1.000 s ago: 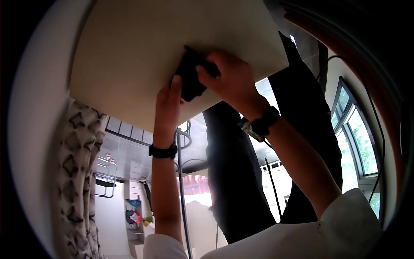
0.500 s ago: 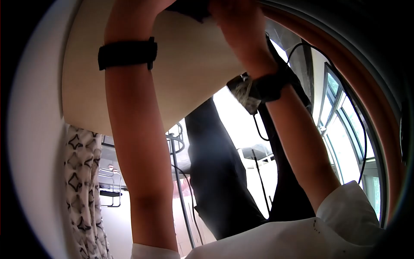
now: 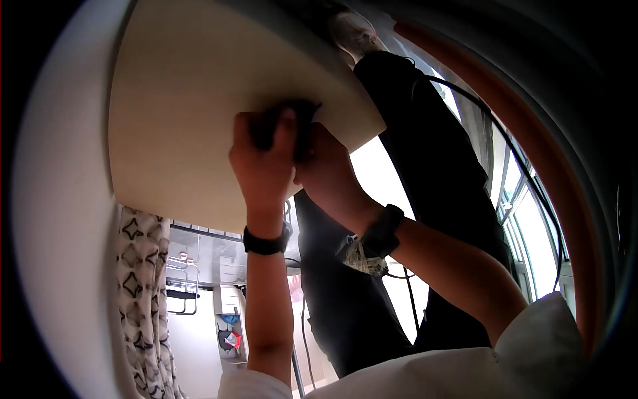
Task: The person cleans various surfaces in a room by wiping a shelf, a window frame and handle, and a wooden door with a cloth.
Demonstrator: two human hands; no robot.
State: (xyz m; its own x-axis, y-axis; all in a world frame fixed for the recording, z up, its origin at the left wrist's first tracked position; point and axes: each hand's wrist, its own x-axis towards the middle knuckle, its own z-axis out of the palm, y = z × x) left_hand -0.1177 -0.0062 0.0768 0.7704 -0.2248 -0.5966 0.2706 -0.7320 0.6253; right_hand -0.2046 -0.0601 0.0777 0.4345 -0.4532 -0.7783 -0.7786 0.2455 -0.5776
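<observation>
Both my hands are together over a pale beige tabletop [image 3: 179, 133]. My left hand [image 3: 262, 163] is closed round a dark, soft-looking bundle [image 3: 282, 123], thumb laid on top. On the bundle's right side, my right hand [image 3: 332, 169] is closed too, its fingers partly hidden. The bundle is too dark to tell what kind of thing it is. Black straps circle my left wrist [image 3: 266, 241] and my right wrist [image 3: 382, 229]. A small device wrapped in clear plastic [image 3: 362, 259] hangs at the right strap.
My legs in black trousers [image 3: 425, 126] reach past the table's right edge to a shoe [image 3: 355, 32]. A black cable [image 3: 512, 136] runs down the right. Patterned curtain [image 3: 136, 286] hangs at left, beside a white wall [image 3: 60, 199]. Windows [image 3: 525, 226] stand at right.
Both hands have come down from the top edge of the view towards my body, bringing the dark bundle over the tabletop. The view has shifted, and the shoe now shows.
</observation>
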